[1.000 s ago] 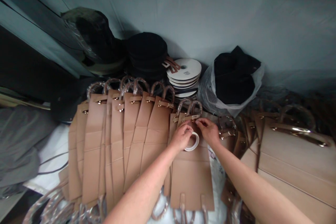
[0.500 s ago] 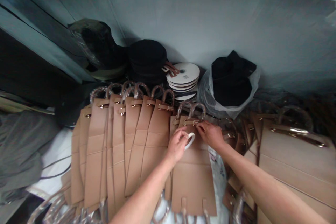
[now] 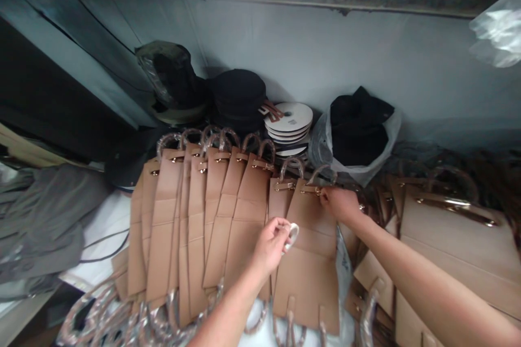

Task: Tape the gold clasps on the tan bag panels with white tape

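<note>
My left hand (image 3: 273,241) is closed around a small roll of white tape (image 3: 295,233), held just over a tan bag panel (image 3: 307,282). This panel lies flat, with a plastic-wrapped handle (image 3: 323,172) at its top and another at its bottom end. At its upper right corner, my right hand (image 3: 341,205) pinches the panel's edge by the small strap with a gold buckle (image 3: 311,190); the fingertips are partly hidden. A second panel (image 3: 280,198) lies partly beneath it on the left.
Several similar tan panels (image 3: 203,217) overlap in a row to the left. More panels (image 3: 456,249) are stacked at right. Behind stand white reels (image 3: 293,117), black rolls (image 3: 240,92) and a plastic bag (image 3: 393,138) of black material. Grey cloth (image 3: 44,222) lies at far left.
My left hand has drawn back from the buckle strap, down toward me, with the tape roll. My right hand has moved slightly right, the panel's top tilting with it. The camera view has shifted.
</note>
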`<state>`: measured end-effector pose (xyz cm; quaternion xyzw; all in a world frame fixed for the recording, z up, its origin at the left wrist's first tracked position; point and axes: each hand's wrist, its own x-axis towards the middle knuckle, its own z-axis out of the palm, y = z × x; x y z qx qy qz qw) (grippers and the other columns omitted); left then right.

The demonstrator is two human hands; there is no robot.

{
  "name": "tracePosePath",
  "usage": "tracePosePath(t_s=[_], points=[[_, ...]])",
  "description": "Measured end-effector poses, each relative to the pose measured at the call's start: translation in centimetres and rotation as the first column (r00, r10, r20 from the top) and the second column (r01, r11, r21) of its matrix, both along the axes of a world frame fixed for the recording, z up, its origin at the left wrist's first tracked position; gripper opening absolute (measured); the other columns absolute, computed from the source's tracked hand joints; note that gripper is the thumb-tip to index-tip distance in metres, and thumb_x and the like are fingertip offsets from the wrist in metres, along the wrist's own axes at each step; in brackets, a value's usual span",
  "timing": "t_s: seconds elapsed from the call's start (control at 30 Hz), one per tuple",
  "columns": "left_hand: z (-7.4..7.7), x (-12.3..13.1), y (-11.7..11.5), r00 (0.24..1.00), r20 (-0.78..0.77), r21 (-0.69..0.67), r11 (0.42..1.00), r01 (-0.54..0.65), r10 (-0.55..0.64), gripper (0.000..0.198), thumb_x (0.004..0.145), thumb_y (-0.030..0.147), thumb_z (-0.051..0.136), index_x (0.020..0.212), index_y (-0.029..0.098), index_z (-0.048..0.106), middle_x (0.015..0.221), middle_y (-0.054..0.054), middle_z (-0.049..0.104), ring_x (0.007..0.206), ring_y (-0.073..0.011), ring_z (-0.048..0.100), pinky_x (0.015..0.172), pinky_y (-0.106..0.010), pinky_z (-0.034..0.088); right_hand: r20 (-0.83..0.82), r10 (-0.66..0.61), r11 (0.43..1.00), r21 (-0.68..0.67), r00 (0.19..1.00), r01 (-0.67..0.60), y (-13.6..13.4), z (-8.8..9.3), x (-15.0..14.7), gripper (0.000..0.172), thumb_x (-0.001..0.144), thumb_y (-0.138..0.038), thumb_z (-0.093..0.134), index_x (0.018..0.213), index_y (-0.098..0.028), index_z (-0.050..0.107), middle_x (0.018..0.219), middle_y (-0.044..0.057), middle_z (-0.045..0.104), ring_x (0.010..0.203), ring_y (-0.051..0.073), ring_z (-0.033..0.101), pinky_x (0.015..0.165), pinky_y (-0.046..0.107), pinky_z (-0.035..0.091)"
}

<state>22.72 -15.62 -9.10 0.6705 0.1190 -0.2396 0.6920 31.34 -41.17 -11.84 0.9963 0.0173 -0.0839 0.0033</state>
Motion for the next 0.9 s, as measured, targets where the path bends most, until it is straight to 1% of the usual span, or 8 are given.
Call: tracePosePath(t_s=[0.1, 0.17, 0.27, 0.4, 0.5, 0.63, 0.8, 0.9], points=[[0.7, -0.8, 0.3, 0.998, 0.058, 0.018, 1.0, -0.008, 0.007, 0.033, 0.086, 0.051, 0.063, 0.095, 0.019, 0.065, 0.064, 0.004, 0.056, 0.053, -0.0105, 0.048, 0.051, -0.021, 0.038, -0.03, -0.01, 1.0, -0.005, 1.0, 0.01, 1.2, -0.7, 0.5, 0.027, 0.093, -0.031, 0.051, 0.09, -0.019, 0.075, 0.085, 0.013, 0.077, 0.078, 0.028, 0.072, 0.061, 0.029, 0.04], [1.0, -1.2, 0.6, 0.995, 0.093, 0.026, 0.999, -0.023, 0.021, 0.03, 0.086, 0.048, 0.063, 0.096, 0.02, 0.067, 0.064, 0.004, 0.055, 0.054, -0.0105, 0.048, 0.053, -0.022, 0.038, -0.034, -0.017, 1.0, -0.002, 0.999, 0.017, 1.5, -0.7, 0.3, 0.026, 0.092, -0.031, 0.052, 0.09, -0.02, 0.075, 0.083, 0.013, 0.077, 0.077, 0.028, 0.073, 0.062, 0.029, 0.042], [1.0, -1.9, 1.3, 0.987, 0.154, 0.047, 0.998, -0.041, 0.033, 0.027, 0.086, 0.044, 0.064, 0.094, 0.019, 0.068, 0.067, 0.003, 0.058, 0.06, -0.0122, 0.051, 0.059, -0.024, 0.041, -0.024, -0.006, 1.0, -0.002, 1.0, 0.006, 1.5, 0.2, -0.5, 0.026, 0.092, -0.032, 0.052, 0.091, -0.02, 0.076, 0.084, 0.013, 0.077, 0.076, 0.027, 0.073, 0.062, 0.03, 0.044], [0.7, -2.6, 2.1, 0.976, 0.219, 0.129, 0.991, -0.028, -0.001, 0.021, 0.088, 0.037, 0.062, 0.092, 0.019, 0.07, 0.07, 0.001, 0.061, 0.065, -0.014, 0.055, 0.063, -0.025, 0.044, -0.07, 0.073, 0.995, -0.056, 0.995, -0.077, 1.4, 2.1, -0.8, 0.026, 0.087, -0.029, 0.054, 0.089, -0.015, 0.076, 0.087, 0.019, 0.077, 0.083, 0.032, 0.074, 0.067, 0.034, 0.049], [0.7, -3.1, 2.4, 0.971, 0.238, 0.172, 0.985, -0.011, -0.031, 0.017, 0.088, 0.033, 0.061, 0.092, 0.019, 0.07, 0.071, 0.001, 0.061, 0.066, -0.0142, 0.055, 0.065, -0.025, 0.044, -0.123, 0.085, 0.993, -0.077, 0.989, -0.095, 1.2, 2.8, -0.4, 0.023, 0.08, -0.025, 0.06, 0.087, -0.012, 0.077, 0.09, 0.022, 0.076, 0.088, 0.036, 0.074, 0.071, 0.038, 0.052], [1.1, -4.0, 2.5, 0.967, 0.248, 0.175, 0.985, 0.014, -0.057, 0.019, 0.089, 0.033, 0.06, 0.098, 0.019, 0.071, 0.075, 0.0, 0.063, 0.069, -0.0143, 0.057, 0.066, -0.025, 0.045, -0.17, 0.064, 0.995, -0.065, 0.983, -0.076, 1.6, 1.9, -0.6, 0.025, 0.078, -0.024, 0.063, 0.091, -0.009, 0.078, 0.093, 0.025, 0.075, 0.092, 0.039, 0.073, 0.076, 0.042, 0.054], [1.7, -5.5, 2.6, 0.959, 0.277, 0.157, 0.987, 0.014, -0.058, 0.022, 0.09, 0.033, 0.061, 0.102, 0.02, 0.074, 0.086, -0.003, 0.067, 0.074, -0.0142, 0.058, 0.067, -0.024, 0.046, -0.199, 0.081, 0.996, -0.018, 0.977, -0.087, 4.1, -0.5, -3.4, 0.022, 0.081, -0.022, 0.063, 0.091, -0.009, 0.078, 0.094, 0.026, 0.075, 0.092, 0.036, 0.073, 0.079, 0.041, 0.054], [1.8, -5.9, 2.7, 0.966, 0.257, 0.126, 0.992, -0.025, -0.009, 0.03, 0.089, 0.033, 0.063, 0.115, 0.02, 0.073, 0.095, -0.004, 0.068, 0.073, -0.0127, 0.058, 0.065, -0.023, 0.046, -0.189, 0.074, 0.997, 0.01, 0.979, -0.074, 4.6, -0.9, -4.9, 0.022, 0.085, -0.027, 0.063, 0.09, -0.011, 0.078, 0.092, 0.023, 0.076, 0.089, 0.033, 0.074, 0.074, 0.036, 0.053]])
